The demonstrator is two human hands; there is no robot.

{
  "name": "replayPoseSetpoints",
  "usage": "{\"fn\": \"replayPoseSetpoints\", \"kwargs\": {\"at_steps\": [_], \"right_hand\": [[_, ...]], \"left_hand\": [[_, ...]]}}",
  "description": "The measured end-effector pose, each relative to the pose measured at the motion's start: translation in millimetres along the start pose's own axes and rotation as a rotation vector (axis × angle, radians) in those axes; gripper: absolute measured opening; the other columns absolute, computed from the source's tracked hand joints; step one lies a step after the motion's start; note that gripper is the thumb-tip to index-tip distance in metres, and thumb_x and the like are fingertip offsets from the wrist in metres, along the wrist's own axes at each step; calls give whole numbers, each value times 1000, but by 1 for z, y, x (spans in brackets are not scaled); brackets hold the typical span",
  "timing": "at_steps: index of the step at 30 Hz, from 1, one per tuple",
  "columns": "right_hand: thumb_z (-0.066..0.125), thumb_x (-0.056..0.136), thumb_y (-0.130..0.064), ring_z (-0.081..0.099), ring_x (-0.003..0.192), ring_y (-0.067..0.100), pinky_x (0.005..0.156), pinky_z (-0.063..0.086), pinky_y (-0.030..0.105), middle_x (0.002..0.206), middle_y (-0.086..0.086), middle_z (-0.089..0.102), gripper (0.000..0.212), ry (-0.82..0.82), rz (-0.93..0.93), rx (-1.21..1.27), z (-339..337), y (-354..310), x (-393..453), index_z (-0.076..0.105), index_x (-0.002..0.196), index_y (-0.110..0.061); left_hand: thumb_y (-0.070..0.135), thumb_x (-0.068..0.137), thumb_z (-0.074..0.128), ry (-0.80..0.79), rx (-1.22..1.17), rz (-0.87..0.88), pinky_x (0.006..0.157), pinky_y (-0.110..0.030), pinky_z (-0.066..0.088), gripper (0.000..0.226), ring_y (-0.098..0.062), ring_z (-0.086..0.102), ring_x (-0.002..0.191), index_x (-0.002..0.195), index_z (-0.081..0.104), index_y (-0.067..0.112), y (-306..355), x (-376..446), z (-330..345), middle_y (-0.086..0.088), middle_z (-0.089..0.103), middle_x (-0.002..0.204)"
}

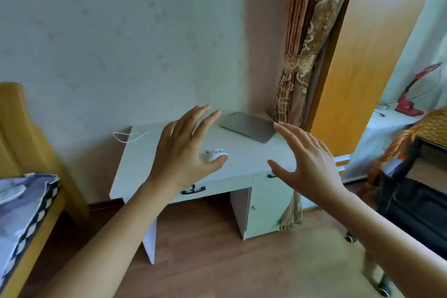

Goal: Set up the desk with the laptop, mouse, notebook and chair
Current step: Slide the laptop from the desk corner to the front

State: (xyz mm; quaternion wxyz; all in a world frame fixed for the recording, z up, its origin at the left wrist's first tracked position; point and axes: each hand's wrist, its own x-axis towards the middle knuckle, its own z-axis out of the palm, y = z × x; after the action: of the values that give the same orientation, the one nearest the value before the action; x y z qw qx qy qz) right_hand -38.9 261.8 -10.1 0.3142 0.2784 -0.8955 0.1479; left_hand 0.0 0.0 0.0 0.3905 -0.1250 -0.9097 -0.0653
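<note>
Reaching forward over a white desk (135, 164), both bare hands hover in the air with nothing held. Left hand (183, 150): palm down, fingers spread apart, thumb tip overlapping a white mouse (216, 152) in the view; contact cannot be told. Right hand (307, 164): palm turned inward, fingers apart and extended, thumb splayed out toward the left.

Closed grey laptop (249, 126) lies flat at the desk's far right corner, near the wall, well apart from the mouse, which sits mid-desk. A white cable (128, 136) loops off the desk's far left edge. Desk front has a drawer with a black handle (193, 190) and a small cabinet door on the right.

Patterned brown curtain (300, 55) hangs just beside the desk's right end. A black wheeled chair (411, 213) stands on the wood floor at far right. Red desk lamp (413, 97) rests on a ledge beyond. No notebook is identifiable.
</note>
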Motion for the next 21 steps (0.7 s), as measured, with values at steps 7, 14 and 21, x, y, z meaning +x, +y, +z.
{"fn": "replayPoseSetpoints", "kwargs": {"at_steps": [7, 14, 21], "right_hand": [[64, 81, -47, 54, 120, 25, 94, 47, 45, 140, 1, 50, 68, -182, 59, 32, 123, 101, 71, 39, 140, -22], [63, 81, -46, 54, 118, 23, 93, 46, 42, 138, -2, 51, 63, -293, 129, 12, 240, 175, 144, 42, 137, -24], [62, 82, -41, 52, 120, 24, 95, 43, 41, 136, -1, 53, 59, -383, 281, -37, 383, 240, 214, 44, 135, -22]], "left_hand": [[57, 76, 61, -230, -60, -74, 101, -33, 33, 78, -12, 34, 136, 144, 38, 26, -55, 64, 158, 5, 37, 150], [55, 75, 64, -324, -78, -58, 99, -32, 31, 76, -12, 36, 135, 142, 42, 24, -125, 126, 294, 3, 40, 149], [59, 76, 52, -447, -183, -46, 95, -38, 38, 76, -16, 43, 131, 142, 40, 23, -210, 199, 473, 1, 39, 149]]}}
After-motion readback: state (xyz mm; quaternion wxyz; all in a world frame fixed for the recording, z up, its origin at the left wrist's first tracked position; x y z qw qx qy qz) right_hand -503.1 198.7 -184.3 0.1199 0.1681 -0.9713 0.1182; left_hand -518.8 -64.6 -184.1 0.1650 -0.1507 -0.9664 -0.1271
